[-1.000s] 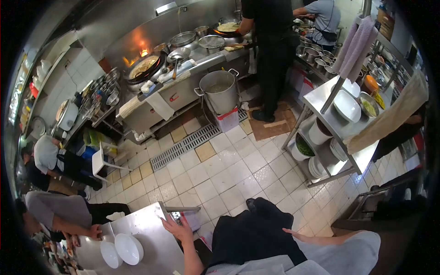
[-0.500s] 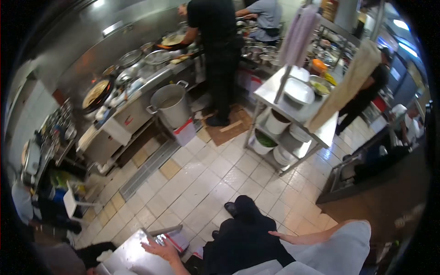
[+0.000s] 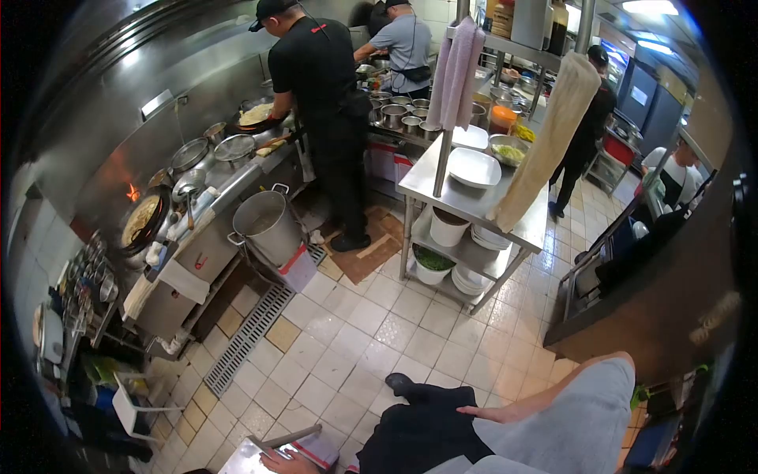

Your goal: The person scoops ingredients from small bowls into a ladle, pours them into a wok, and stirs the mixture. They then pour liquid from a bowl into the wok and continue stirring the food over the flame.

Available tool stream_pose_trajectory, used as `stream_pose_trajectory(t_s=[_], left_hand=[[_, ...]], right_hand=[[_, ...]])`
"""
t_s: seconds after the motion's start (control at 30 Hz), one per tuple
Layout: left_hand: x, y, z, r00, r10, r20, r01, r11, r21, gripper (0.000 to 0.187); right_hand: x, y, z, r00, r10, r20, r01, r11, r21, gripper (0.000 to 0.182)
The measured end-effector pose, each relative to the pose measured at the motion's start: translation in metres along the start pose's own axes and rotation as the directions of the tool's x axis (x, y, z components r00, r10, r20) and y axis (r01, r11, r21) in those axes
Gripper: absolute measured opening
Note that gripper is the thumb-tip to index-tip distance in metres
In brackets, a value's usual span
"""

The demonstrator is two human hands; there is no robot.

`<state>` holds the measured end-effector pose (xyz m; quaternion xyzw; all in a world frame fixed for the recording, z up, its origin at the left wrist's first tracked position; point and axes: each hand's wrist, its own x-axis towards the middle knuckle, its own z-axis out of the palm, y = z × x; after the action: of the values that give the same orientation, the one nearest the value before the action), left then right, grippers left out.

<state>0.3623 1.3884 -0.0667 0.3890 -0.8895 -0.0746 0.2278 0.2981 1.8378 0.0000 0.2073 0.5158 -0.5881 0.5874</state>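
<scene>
At the bottom of the view, my left hand (image 3: 289, 461) lies on the corner of a steel table (image 3: 245, 460), its fingers spread and nothing in them. Part of that hand is cut off by the frame's lower edge. My right hand (image 3: 483, 413) rests against the dark cloth (image 3: 418, 430) over my thigh, fingers stretched out and holding nothing. A red and white box (image 3: 320, 449) stands beside the table, close to my left hand.
A cook in black (image 3: 320, 87) works at the stove, where a wok (image 3: 144, 223) sits near a flame. A large pot (image 3: 264, 221) stands before the counter. Ahead is a steel shelf table (image 3: 422, 175) with white plates (image 3: 474, 167). A floor drain (image 3: 253, 336) crosses the tiles.
The view has tilted up, showing more of the cooks and stove. My left hand now sits lower in the frame, on the table corner. My right hand stays by my thigh.
</scene>
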Motion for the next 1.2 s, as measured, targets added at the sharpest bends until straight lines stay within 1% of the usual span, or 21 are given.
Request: stream_pose_trajectory(t_s=[0.07,0.17,0.2,0.3,0.4,0.5,0.6,0.7,0.77,0.8,0.9,1.0,1.07,1.1,1.13,1.17,1.2], left_hand=[[0.000,-0.001,0.004,0.998,0.042,-0.050,-0.041,0.999,0.025,0.053],[0.003,0.009,-0.004,0.994,0.083,-0.070,-0.074,0.990,0.120,0.046],[0.004,0.015,-0.008,0.997,0.042,-0.060,-0.037,0.996,0.083,0.043],[0.002,0.009,0.000,0.992,0.103,-0.075,-0.086,0.976,0.201,0.043],[0.004,0.011,0.001,0.994,0.081,-0.078,-0.068,0.986,0.152,0.044],[0.008,0.023,-0.005,0.996,0.062,-0.061,-0.045,0.966,0.254,0.044],[0.013,0.039,-0.016,0.992,0.108,-0.069,-0.087,0.961,0.261,0.049],[0.020,0.056,-0.028,0.997,0.078,-0.003,-0.075,0.969,0.237,0.058],[0.013,0.025,-0.003,0.976,0.179,-0.123,-0.125,0.925,0.358,0.064],[0.016,0.030,-0.003,0.956,0.235,-0.175,-0.144,0.896,0.419,0.067],[0.023,0.053,-0.019,0.976,0.199,-0.087,-0.156,0.922,0.354,0.064],[0.031,0.073,-0.033,0.997,0.073,0.027,-0.077,0.950,0.301,0.061],[0.035,0.074,-0.033,0.986,0.167,-0.005,-0.158,0.943,0.294,0.059],[0.036,0.068,-0.031,0.978,0.207,-0.025,-0.190,0.935,0.300,0.058],[0.032,0.053,-0.019,0.991,0.130,0.012,-0.128,0.952,0.278,0.058],[0.018,0.016,0.012,0.998,0.004,0.061,-0.018,0.971,0.237,0.061],[0.009,0.002,0.021,0.986,-0.128,0.105,0.105,0.973,0.203,0.065]], right_hand=[[-0.002,-0.006,-0.001,1.000,0.011,-0.005,-0.010,1.000,0.012,0.050],[-0.003,-0.013,-0.005,1.000,0.022,-0.014,-0.022,0.999,0.033,0.048],[-0.002,-0.015,-0.006,1.000,0.027,-0.016,-0.026,0.999,0.037,0.048],[-0.003,-0.022,-0.012,0.999,0.045,-0.022,-0.044,0.997,0.060,0.046],[-0.001,-0.031,-0.019,0.998,0.063,-0.026,-0.060,0.994,0.086,0.045],[0.000,-0.042,-0.027,0.996,0.084,-0.025,-0.081,0.991,0.109,0.045],[0.001,-0.056,-0.034,0.994,0.104,-0.023,-0.100,0.986,0.133,0.045],[0.002,-0.071,-0.043,0.991,0.132,-0.023,-0.127,0.980,0.155,0.046],[0.002,-0.080,-0.050,0.988,0.154,-0.023,-0.147,0.974,0.170,0.046],[0.003,-0.086,-0.053,0.985,0.170,-0.023,-0.163,0.969,0.186,0.047],[0.011,-0.103,-0.061,0.963,0.270,0.001,-0.259,0.922,0.288,0.049],[0.020,-0.115,-0.062,0.884,0.462,0.071,-0.442,0.776,0.450,0.052],[0.016,-0.124,-0.061,0.932,0.362,0.002,-0.341,0.876,0.341,0.052],[0.009,-0.133,-0.057,0.985,0.168,-0.043,-0.159,0.974,0.159,0.051],[0.013,-0.137,-0.058,0.993,0.099,-0.058,-0.094,0.993,0.077,0.048],[0.018,-0.141,-0.059,0.997,0.029,-0.073,-0.030,1.000,-0.007,0.048],[0.030,-0.138,-0.063,0.989,0.096,-0.111,-0.095,0.995,0.011,0.056]])
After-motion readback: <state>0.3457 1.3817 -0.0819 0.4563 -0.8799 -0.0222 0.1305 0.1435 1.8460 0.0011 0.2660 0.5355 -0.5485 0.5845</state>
